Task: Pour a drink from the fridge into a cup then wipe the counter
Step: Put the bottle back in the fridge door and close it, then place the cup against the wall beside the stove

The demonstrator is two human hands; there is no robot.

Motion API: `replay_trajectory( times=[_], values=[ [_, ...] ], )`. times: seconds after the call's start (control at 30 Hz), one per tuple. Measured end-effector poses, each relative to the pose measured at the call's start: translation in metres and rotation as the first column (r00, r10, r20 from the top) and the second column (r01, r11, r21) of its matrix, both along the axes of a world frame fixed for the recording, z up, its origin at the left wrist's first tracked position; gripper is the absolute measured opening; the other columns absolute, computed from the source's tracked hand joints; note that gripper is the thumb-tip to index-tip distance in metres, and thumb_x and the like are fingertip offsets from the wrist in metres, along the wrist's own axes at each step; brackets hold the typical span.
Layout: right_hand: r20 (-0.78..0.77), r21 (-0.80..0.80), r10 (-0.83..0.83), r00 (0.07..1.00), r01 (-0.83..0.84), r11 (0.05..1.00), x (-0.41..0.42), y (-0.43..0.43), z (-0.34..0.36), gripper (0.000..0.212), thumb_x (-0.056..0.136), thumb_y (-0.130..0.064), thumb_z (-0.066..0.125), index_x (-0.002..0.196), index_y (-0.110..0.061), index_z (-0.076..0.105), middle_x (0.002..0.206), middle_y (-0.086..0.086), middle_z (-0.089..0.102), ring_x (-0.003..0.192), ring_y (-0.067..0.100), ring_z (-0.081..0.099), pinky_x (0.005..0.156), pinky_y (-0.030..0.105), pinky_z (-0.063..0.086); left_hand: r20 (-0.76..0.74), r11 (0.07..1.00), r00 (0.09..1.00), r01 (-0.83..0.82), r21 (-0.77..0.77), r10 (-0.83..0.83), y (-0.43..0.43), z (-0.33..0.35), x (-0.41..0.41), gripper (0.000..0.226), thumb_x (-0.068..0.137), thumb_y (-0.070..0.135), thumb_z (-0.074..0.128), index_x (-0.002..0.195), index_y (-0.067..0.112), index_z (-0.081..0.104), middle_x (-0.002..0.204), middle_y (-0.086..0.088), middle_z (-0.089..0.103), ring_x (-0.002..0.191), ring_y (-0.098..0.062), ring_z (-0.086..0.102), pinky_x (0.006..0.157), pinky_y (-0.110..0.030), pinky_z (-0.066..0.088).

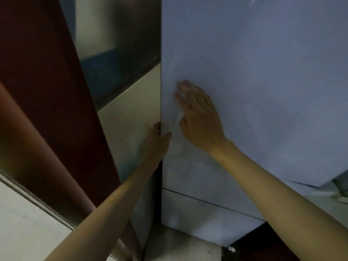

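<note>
Left hand (157,140): grip closed on the left edge of the fridge door (254,81). My fingers are hooked round the edge and mostly hidden; the thumb lies on the front face.

Right hand (199,117): grip open, holding nothing. Palm and straight fingers are flat against the door front, just above and to the right of the left hand. The hands are near each other, not touching.

The door is pale grey-blue, upright, and fills the right half of my view. Cannot tell whether it is cracked open.

Below my hands a thin seam (207,201) crosses the front, with a lower panel (188,219) under it.

Left of the door edge is a cream panel (128,117), with shiny metal sheet (116,44) above it. Further left is a dark red-brown panel (47,91).

Pale floor (178,247) at the fridge's foot.
</note>
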State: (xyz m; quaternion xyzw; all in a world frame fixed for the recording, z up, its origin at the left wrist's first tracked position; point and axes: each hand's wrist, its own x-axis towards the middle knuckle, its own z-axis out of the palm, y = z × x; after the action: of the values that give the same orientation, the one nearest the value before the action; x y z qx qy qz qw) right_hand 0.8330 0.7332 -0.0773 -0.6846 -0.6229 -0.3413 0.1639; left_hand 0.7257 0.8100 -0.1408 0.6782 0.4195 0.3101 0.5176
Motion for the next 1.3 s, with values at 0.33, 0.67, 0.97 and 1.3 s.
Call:
replay_trajectory(
  times=[0.33,0.67,0.97,1.3],
  values=[
    [0.099,-0.063,-0.001,0.995,0.007,0.998,0.044,0.023,0.000,0.056,0.086,-0.010,0.044,0.141,-0.006,0.048,0.155,0.012,0.035,0.146,0.027,0.024,0.119,0.041,0.019,0.061,0.987,0.989,-0.129,-0.100,0.135,0.035,-0.013,0.043,0.047,0.075,0.019,0.058,0.120,0.010,0.063,0.111,-0.008,0.069,0.102,-0.030,0.067,0.093,-0.051,0.055],
    [0.098,-0.095,0.008,0.995,0.001,0.996,0.046,0.022,-0.005,0.061,0.085,-0.010,0.045,0.145,-0.004,0.040,0.158,0.015,0.027,0.148,0.029,0.018,0.122,0.042,0.012,0.072,0.992,0.989,-0.126,-0.002,0.125,0.014,-0.007,0.042,0.044,0.092,-0.001,0.053,0.135,0.005,0.055,0.114,-0.005,0.064,0.105,-0.024,0.064,0.089,-0.036,0.054],
    [-0.096,-0.061,0.081,0.992,-0.087,0.994,0.038,0.004,-0.020,0.047,0.082,-0.012,0.040,0.120,0.002,0.062,0.134,0.017,0.054,0.132,0.032,0.042,0.112,0.041,0.034,-0.105,0.993,0.988,-0.105,0.052,0.110,0.009,-0.009,0.023,0.034,0.092,0.013,0.059,0.126,0.011,0.060,0.116,-0.007,0.066,0.105,-0.027,0.065,0.097,-0.046,0.053],
    [-0.305,-0.062,-0.079,0.949,0.063,0.996,0.047,-0.049,-0.041,0.031,0.078,-0.011,0.046,0.097,-0.005,0.069,0.103,0.008,0.067,0.096,0.030,0.061,0.081,0.036,0.046,-0.243,0.960,0.944,0.256,0.116,-0.222,0.010,0.005,0.015,0.011,0.093,0.019,0.061,0.101,0.015,0.067,0.095,-0.007,0.068,0.093,-0.030,0.067,0.089,-0.046,0.057]
  ],
)
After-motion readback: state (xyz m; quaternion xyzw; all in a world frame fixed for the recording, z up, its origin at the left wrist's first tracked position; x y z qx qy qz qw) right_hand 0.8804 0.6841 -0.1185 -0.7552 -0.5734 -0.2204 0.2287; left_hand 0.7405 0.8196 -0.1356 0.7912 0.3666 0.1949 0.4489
